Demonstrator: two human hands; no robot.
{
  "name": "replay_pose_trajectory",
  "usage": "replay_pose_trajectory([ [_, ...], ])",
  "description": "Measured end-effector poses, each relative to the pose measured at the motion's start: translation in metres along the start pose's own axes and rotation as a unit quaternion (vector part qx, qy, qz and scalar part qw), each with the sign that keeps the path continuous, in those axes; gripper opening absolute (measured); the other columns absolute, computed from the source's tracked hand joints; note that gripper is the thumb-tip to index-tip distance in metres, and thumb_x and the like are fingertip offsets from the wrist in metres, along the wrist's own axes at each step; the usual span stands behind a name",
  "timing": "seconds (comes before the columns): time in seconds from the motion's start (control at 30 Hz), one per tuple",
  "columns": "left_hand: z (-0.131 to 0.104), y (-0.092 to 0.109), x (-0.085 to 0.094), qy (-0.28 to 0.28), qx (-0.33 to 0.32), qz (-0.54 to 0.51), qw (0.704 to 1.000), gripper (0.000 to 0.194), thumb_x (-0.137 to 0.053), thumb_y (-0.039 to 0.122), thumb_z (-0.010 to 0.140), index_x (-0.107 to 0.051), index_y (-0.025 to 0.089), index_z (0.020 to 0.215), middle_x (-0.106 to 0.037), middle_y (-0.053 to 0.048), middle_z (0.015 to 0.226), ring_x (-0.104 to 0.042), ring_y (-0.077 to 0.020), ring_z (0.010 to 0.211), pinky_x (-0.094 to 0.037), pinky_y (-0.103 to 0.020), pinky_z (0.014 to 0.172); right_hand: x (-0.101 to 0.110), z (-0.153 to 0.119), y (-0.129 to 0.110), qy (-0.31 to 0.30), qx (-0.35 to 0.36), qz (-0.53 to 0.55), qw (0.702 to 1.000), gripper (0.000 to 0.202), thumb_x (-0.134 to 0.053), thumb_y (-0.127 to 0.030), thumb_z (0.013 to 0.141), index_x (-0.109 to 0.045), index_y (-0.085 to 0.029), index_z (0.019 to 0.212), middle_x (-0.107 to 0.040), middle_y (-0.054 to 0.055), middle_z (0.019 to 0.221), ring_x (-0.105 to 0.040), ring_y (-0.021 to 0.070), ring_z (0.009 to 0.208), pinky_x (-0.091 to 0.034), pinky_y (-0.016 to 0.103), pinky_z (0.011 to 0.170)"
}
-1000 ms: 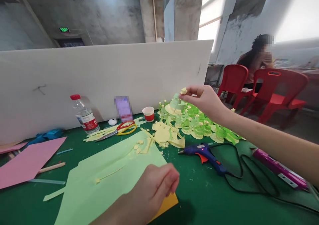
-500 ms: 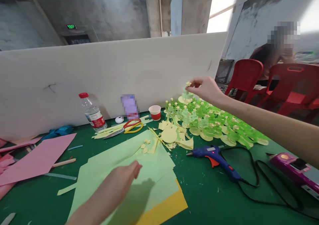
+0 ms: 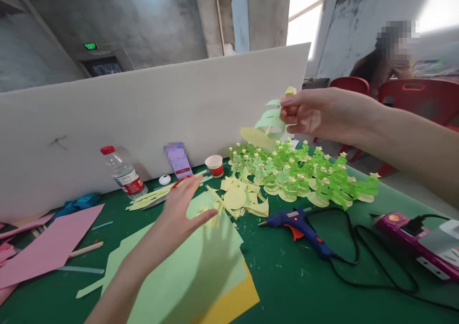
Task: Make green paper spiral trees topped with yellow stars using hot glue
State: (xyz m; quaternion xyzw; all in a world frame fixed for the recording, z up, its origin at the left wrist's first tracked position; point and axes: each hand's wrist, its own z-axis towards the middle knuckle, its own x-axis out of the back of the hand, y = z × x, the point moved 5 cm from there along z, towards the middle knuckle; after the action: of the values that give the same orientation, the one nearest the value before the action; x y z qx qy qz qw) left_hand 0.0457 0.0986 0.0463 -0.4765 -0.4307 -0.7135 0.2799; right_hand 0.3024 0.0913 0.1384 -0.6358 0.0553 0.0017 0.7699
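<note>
My right hand (image 3: 311,113) pinches a small paper tree near its yellow top. The tree (image 3: 270,121) has a pale green spiral strip and a round yellow base, and hangs tilted above many similar green paper trees (image 3: 322,176). My left hand (image 3: 184,209), fingers spread and holding nothing, is over the light green sheets (image 3: 161,276). Partly hidden behind it are scissors (image 3: 175,186). Yellow paper scraps and a yellow disc (image 3: 234,198) lie between the sheets and the trees.
A blue glue gun (image 3: 304,228) with a black cable lies right of the sheets, near a purple power strip (image 3: 412,243). Behind stand a bottle (image 3: 127,176), phone (image 3: 178,161) and paper cup (image 3: 214,166). Pink paper (image 3: 53,247) lies left. A person sits beyond red chairs.
My right hand has lifted the paper tree up and closer to the camera, tilting it. My left hand has risen over the sheets and spread its fingers. The view has shifted slightly.
</note>
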Motion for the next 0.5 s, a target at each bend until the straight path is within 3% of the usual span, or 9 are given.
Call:
replay_pose_trajectory([
  [0.07,0.001,0.035,-0.01,-0.07,-0.046,-0.144,0.986,0.046,-0.029,0.048,0.084,-0.041,0.027,0.123,-0.04,-0.005,0.134,-0.036,-0.0254,0.123,-0.04,-0.041,0.09,0.003,-0.006,0.001,-0.027,0.013,-0.029,0.999,0.01,-0.066,-0.014,0.056,-0.057,-0.016,0.055,-0.051,0.0,0.057,-0.04,0.0064,0.049,-0.033,0.019,0.042],
  [0.13,-0.002,0.07,-0.02,-0.103,-0.103,-0.204,0.968,0.044,-0.02,0.038,0.089,-0.06,0.023,0.1,-0.066,-0.004,0.101,-0.057,-0.0186,0.102,-0.045,-0.035,0.086,0.008,-0.01,0.004,-0.054,0.024,-0.071,0.996,0.012,-0.069,-0.016,0.055,-0.057,-0.017,0.056,-0.054,0.001,0.059,-0.039,0.007,0.049,-0.031,0.02,0.041],
  [0.2,-0.011,0.097,-0.041,-0.19,-0.169,-0.125,0.959,0.045,-0.022,0.026,0.09,-0.065,0.019,0.079,-0.069,-0.002,0.065,-0.065,-0.0143,0.072,-0.049,-0.031,0.08,0.02,-0.011,0.005,-0.051,0.037,-0.103,0.993,0.011,-0.068,-0.02,0.059,-0.058,-0.016,0.058,-0.055,0.002,0.06,-0.037,0.0065,0.048,-0.028,0.021,0.041],
  [0.23,-0.017,0.105,-0.05,-0.211,-0.199,-0.05,0.956,0.036,-0.028,0.02,0.088,-0.064,0.019,0.089,-0.07,-0.004,0.072,-0.065,-0.0149,0.068,-0.052,-0.029,0.07,0.03,-0.009,0.003,-0.028,0.052,-0.126,0.99,0.01,-0.066,-0.022,0.062,-0.058,-0.016,0.059,-0.054,0.002,0.058,-0.036,0.0061,0.048,-0.027,0.022,0.042],
  [0.27,-0.02,0.11,-0.055,-0.187,-0.223,0.028,0.956,0.032,-0.036,0.014,0.083,-0.057,0.019,0.106,-0.068,-0.009,0.093,-0.065,-0.0183,0.075,-0.053,-0.029,0.065,0.043,-0.006,-0.001,0.01,0.077,-0.169,0.983,0.011,-0.064,-0.022,0.065,-0.058,-0.015,0.06,-0.052,0.001,0.057,-0.036,0.0057,0.048,-0.026,0.022,0.043],
  [0.33,-0.027,0.113,-0.062,-0.097,-0.258,0.151,0.949,0.058,-0.044,0.005,0.074,-0.034,0.021,0.128,-0.043,-0.016,0.13,-0.054,-0.0294,0.105,-0.052,-0.036,0.07,0.075,0.003,-0.01,0.109,0.132,-0.29,0.942,0.011,-0.062,-0.02,0.069,-0.057,-0.014,0.06,-0.049,-0.001,0.054,-0.036,0.0051,0.049,-0.027,0.023,0.046],
  [0.4,-0.036,0.11,-0.069,-0.016,-0.296,0.208,0.932,0.065,-0.047,0.004,0.072,-0.028,0.021,0.131,-0.031,-0.015,0.138,-0.035,-0.0354,0.121,-0.044,-0.05,0.085,0.108,0.016,-0.016,0.186,0.159,-0.4,0.883,0.011,-0.063,-0.016,0.067,-0.057,-0.014,0.058,-0.049,-0.002,0.054,-0.038,0.0055,0.053,-0.03,0.024,0.053],
  [0.43,-0.044,0.108,-0.074,0.008,-0.332,0.204,0.921,0.059,-0.047,0.008,0.074,-0.031,0.02,0.13,-0.034,-0.014,0.136,-0.034,-0.0351,0.122,-0.041,-0.052,0.087,0.125,0.025,-0.014,0.204,0.156,-0.418,0.872,0.012,-0.064,-0.014,0.066,-0.056,-0.014,0.056,-0.049,-0.002,0.054,-0.039,0.0062,0.054,-0.031,0.025,0.056],
  [0.5,-0.055,0.095,-0.089,0.012,-0.332,0.19,0.924,0.05,-0.045,0.015,0.08,-0.036,0.027,0.128,-0.047,-0.007,0.129,-0.044,-0.0266,0.117,-0.045,-0.043,0.09,0.157,0.045,-0.005,0.23,0.133,-0.451,0.852,0.013,-0.065,-0.011,0.065,-0.056,-0.015,0.056,-0.05,-0.001,0.053,-0.043,0.0084,0.056,-0.033,0.027,0.059],
])
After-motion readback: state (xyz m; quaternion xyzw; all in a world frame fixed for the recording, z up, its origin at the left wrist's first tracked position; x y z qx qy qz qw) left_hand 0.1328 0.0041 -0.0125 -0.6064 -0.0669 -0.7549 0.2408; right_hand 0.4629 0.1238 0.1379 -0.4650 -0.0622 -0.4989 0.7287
